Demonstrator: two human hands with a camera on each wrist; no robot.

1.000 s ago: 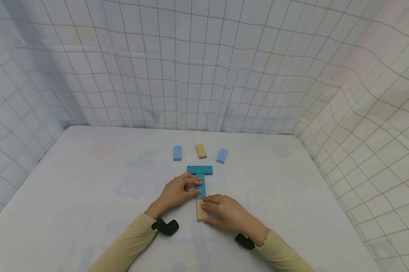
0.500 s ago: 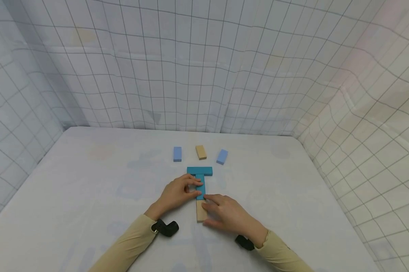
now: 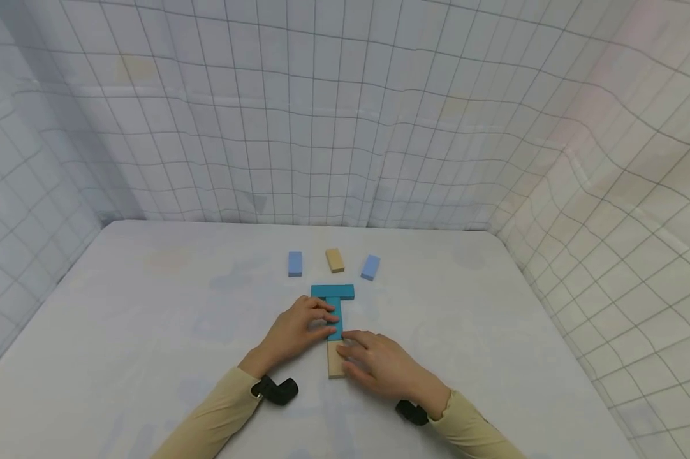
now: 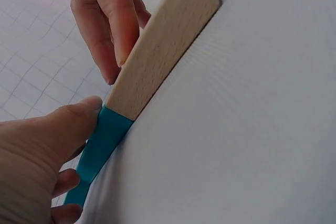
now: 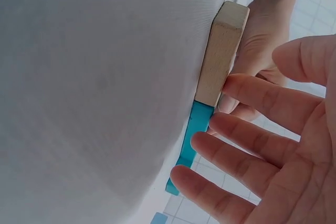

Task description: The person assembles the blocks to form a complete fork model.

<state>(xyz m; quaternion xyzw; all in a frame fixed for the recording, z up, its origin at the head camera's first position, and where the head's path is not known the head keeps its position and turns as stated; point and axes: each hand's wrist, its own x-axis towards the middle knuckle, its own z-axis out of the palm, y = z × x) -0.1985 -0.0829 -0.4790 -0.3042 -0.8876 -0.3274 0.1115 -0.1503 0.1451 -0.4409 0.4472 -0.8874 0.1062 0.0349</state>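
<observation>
While the left hand rests loosely spread fingers and thumb on a glossy teal rectangular block, the right hand, fingers relaxed, meets the edge of a pale, grained wooden block. Both blocks lie flat between the hands, end to end; neither hand clamps anything. Beyond the left fingertips, a second teal bar lies crosswise against the first, forming a T. Farther ahead of both hands lie two light-blue blocks and a small tan block between them. The left fingers partly cover the teal stem.
</observation>
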